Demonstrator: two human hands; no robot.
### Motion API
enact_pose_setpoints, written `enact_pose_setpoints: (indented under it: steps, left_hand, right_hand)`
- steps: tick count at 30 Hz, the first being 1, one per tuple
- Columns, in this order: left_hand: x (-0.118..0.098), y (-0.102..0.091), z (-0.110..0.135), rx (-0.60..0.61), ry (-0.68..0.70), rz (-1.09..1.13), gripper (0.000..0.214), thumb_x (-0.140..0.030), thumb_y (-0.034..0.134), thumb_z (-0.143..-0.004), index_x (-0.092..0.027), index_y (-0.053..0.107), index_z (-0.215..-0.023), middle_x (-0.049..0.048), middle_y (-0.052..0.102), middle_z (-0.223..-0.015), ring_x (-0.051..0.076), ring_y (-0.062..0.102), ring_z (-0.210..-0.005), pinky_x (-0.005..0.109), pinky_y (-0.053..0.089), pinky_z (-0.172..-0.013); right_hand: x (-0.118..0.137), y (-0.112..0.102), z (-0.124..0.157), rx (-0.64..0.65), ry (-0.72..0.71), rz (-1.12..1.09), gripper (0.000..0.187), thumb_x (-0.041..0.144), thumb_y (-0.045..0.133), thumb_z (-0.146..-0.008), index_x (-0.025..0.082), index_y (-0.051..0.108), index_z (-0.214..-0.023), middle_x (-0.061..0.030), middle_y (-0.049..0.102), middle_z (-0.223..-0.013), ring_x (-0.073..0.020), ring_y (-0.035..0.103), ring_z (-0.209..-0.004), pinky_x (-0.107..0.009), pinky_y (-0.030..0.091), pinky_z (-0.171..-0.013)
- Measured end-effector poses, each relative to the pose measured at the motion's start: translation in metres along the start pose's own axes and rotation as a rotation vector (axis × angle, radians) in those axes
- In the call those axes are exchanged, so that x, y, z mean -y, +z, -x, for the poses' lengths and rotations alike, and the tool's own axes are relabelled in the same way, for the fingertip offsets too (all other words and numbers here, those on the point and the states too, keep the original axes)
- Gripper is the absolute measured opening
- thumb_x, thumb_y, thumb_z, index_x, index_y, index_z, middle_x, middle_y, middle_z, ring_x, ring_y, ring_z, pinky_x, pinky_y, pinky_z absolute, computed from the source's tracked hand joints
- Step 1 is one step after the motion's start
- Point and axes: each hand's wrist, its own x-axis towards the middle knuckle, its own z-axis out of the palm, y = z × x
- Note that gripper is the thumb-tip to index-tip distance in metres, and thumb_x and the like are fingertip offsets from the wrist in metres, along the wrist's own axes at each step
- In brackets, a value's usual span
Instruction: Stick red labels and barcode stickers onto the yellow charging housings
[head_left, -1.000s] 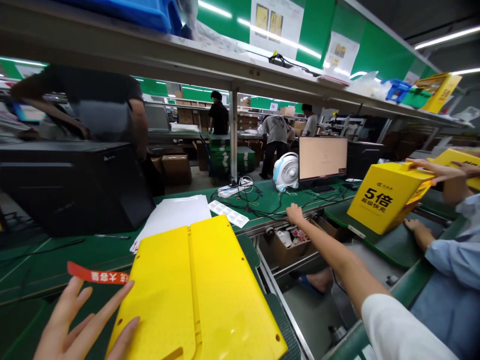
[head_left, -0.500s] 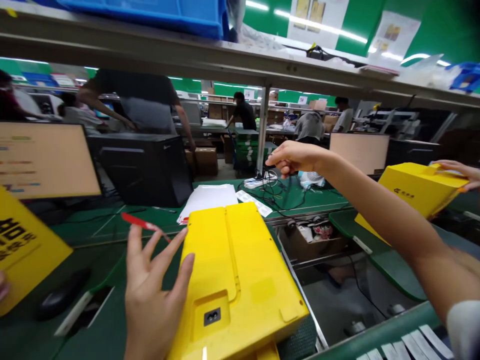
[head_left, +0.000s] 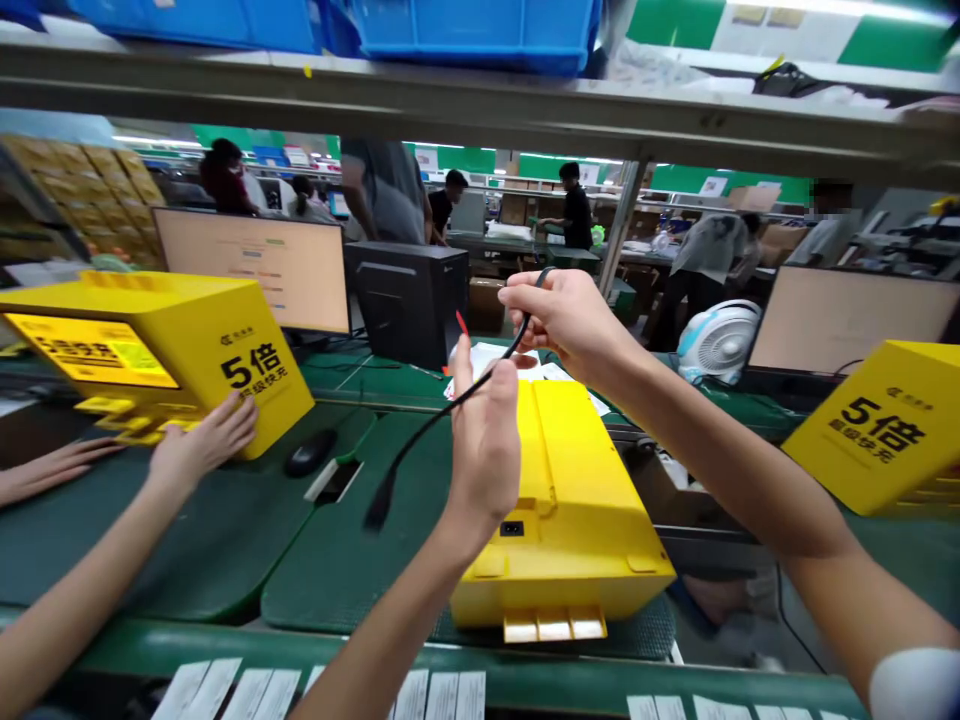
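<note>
My right hand [head_left: 559, 315] pinches a black power cable [head_left: 427, 425] up in front of me. The cable runs down leftward between the thumb and fingers of my left hand [head_left: 487, 440], and its blurred plug end hangs free. A thin red strip [head_left: 461, 322] sticks up from the fingers of my left hand; its lower part is hidden. Below my hands lies a yellow box-shaped device [head_left: 592, 480] with a black power socket [head_left: 512, 528] in a recess and yellow slotted tabs at its near edge. The cable is apart from the socket.
At left, another person's hands [head_left: 199, 440] rest at a yellow device [head_left: 255, 370]. A further yellow device [head_left: 885, 430] stands at right. Behind are monitors [head_left: 255, 270], a black computer case [head_left: 409, 300] and a fan [head_left: 720, 340]. A mouse [head_left: 310, 453] lies left; a shelf [head_left: 450, 115] crosses overhead.
My view has swung left. My right hand has drawn the black cable over to the device, and my left hand has risen from beside the device, its spread fingers closing around the cable.
</note>
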Motion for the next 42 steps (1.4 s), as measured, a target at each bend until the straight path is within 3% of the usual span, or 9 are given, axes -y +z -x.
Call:
enact_pose_setpoints:
  steps: [6, 8, 11, 14, 16, 22, 28, 36, 42]
  left_hand:
    - [0.044, -0.033, 0.001, 0.161, 0.135, -0.208, 0.043, -0.052, 0.053, -0.103, -0.025, 0.072, -0.131, 0.0056, 0.025, -0.175, 0.030, 0.015, -0.165, 0.046, 0.021, -0.134]
    - [0.071, -0.042, -0.003, 0.066, 0.124, -0.255, 0.047, -0.054, 0.052, -0.103, -0.024, 0.071, -0.134, 0.0065, 0.013, -0.177, 0.032, 0.014, -0.165, 0.046, 0.019, -0.134]
    - [0.096, -0.058, -0.010, -0.087, 0.009, -0.188, 0.057, -0.059, 0.040, -0.105, -0.021, 0.076, -0.126, 0.0086, 0.024, -0.175, 0.032, 0.022, -0.163, 0.048, 0.019, -0.134]
    - [0.086, -0.068, -0.009, 0.010, -0.056, -0.065, 0.067, -0.070, 0.033, -0.103, -0.024, 0.080, -0.120, 0.0051, 0.031, -0.173, 0.031, 0.024, -0.162, 0.050, 0.022, -0.133]
    - [0.066, -0.065, -0.002, 0.113, -0.018, -0.058, 0.062, -0.074, 0.049, -0.096, -0.025, 0.081, -0.117, 0.0043, 0.027, -0.175, 0.033, 0.023, -0.162, 0.050, 0.023, -0.133]
    - [0.045, -0.035, 0.011, 0.095, 0.040, -0.097, 0.019, -0.039, 0.073, -0.093, -0.023, 0.081, -0.088, 0.0073, 0.037, -0.169, 0.030, 0.037, -0.156, 0.048, 0.031, -0.130]
    - [0.046, -0.034, 0.001, -0.112, -0.070, -0.094, 0.017, -0.037, 0.076, -0.092, -0.022, 0.084, -0.092, 0.0092, 0.036, -0.170, 0.034, 0.045, -0.151, 0.049, 0.036, -0.128]
    - [0.015, -0.006, 0.011, -0.072, -0.147, -0.005, 0.017, -0.039, 0.078, -0.091, -0.029, 0.085, -0.103, 0.0027, 0.037, -0.169, 0.032, 0.039, -0.155, 0.049, 0.031, -0.131]
    - [0.041, -0.035, 0.026, -0.021, -0.184, -0.088, 0.050, -0.059, 0.064, -0.096, -0.026, 0.071, -0.132, 0.0116, 0.041, -0.164, 0.031, 0.036, -0.156, 0.049, 0.033, -0.128]
  right_hand:
    - [0.009, 0.002, 0.001, -0.085, -0.028, -0.017, 0.031, -0.004, 0.053, -0.099, 0.016, 0.054, -0.076, 0.0058, 0.050, -0.058, -0.0036, 0.037, -0.036, -0.014, 0.034, -0.035]
    - [0.012, -0.002, 0.002, -0.123, -0.041, -0.004, 0.031, -0.005, 0.053, -0.099, 0.016, 0.054, -0.077, 0.0063, 0.050, -0.057, -0.0035, 0.036, -0.035, -0.014, 0.034, -0.034]
    - [0.010, -0.008, 0.001, -0.148, -0.061, 0.027, 0.028, -0.005, 0.055, -0.098, 0.017, 0.055, -0.080, 0.0067, 0.050, -0.057, -0.0036, 0.037, -0.034, -0.014, 0.035, -0.034]
    - [0.000, -0.007, 0.000, -0.140, -0.072, 0.066, 0.024, -0.005, 0.057, -0.095, 0.015, 0.057, -0.084, 0.0062, 0.052, -0.056, -0.0050, 0.039, -0.034, -0.015, 0.037, -0.033]
    - [-0.008, -0.001, -0.002, -0.123, -0.067, 0.083, 0.021, -0.006, 0.059, -0.094, 0.014, 0.058, -0.088, 0.0061, 0.054, -0.056, -0.0065, 0.040, -0.033, -0.016, 0.037, -0.031]
    - [-0.018, 0.001, -0.001, -0.005, -0.073, 0.092, 0.011, 0.008, 0.066, -0.099, 0.011, 0.063, -0.089, 0.0042, 0.057, -0.056, -0.0084, 0.048, -0.038, -0.017, 0.043, -0.037]
    - [-0.056, -0.026, 0.042, 0.631, 0.069, 0.509, 0.042, 0.051, 0.083, -0.087, 0.011, 0.079, -0.093, -0.0027, 0.068, -0.066, -0.0128, 0.060, -0.046, -0.020, 0.045, -0.042]
    - [-0.103, -0.013, 0.081, 0.584, 0.054, 0.478, 0.012, 0.014, 0.068, -0.085, 0.015, 0.071, -0.073, -0.0013, 0.068, -0.063, -0.0149, 0.062, -0.053, -0.022, 0.040, -0.048]
    - [-0.116, -0.033, 0.092, 0.625, 0.133, 0.473, 0.016, 0.028, 0.080, -0.083, 0.015, 0.080, -0.076, -0.0069, 0.075, -0.074, -0.0182, 0.066, -0.061, -0.024, 0.046, -0.054]
